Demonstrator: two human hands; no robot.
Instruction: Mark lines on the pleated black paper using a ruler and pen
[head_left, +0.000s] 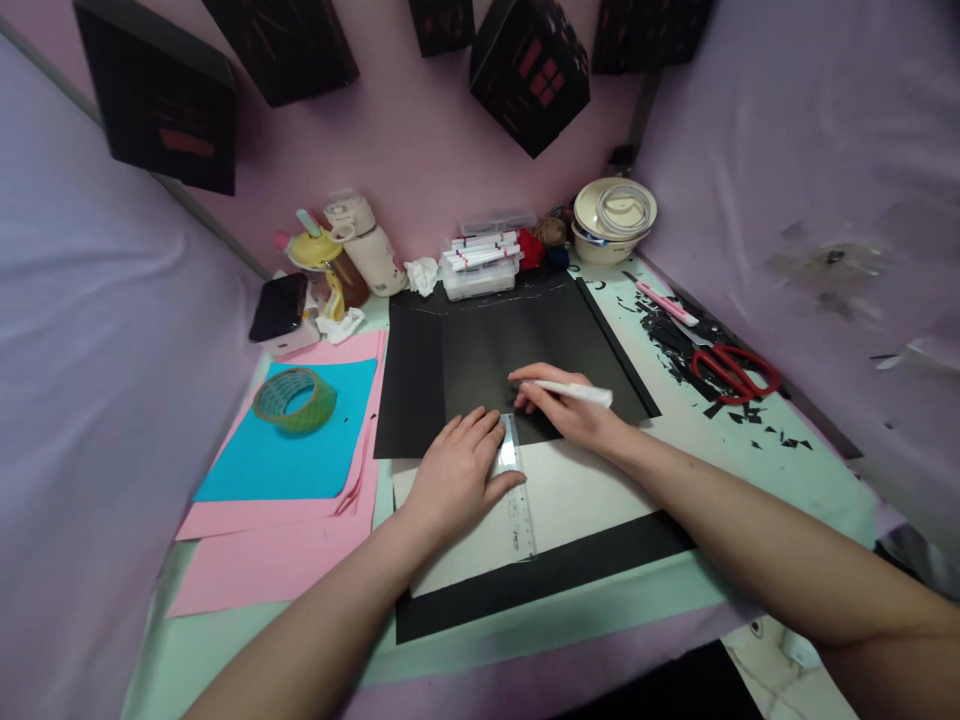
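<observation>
My left hand (pixel 461 465) lies flat with its fingers stretched forward, its edge and thumb against a clear ruler (pixel 520 515). The ruler runs lengthwise over a white sheet (pixel 592 490) and reaches the near edge of a black paper sheet (pixel 495 340). In my right hand (pixel 574 410) a white pen (pixel 574 391) is gripped between thumb and fingers. That hand rests on the black paper just right of the ruler's far end, and the pen's tip is hard to make out. Black paper (pixel 540 575) also shows below the white sheet.
On the left, green tape (pixel 295 400) sits on blue paper (pixel 300 470) over pink sheets (pixel 255 575). Red scissors (pixel 731 372), a pink cutter (pixel 666 302) and black scraps lie right. Behind stand a marker box (pixel 481 280), bottle (pixel 369 250) and tub (pixel 611 225). Black boxes (pixel 531 80) hang above.
</observation>
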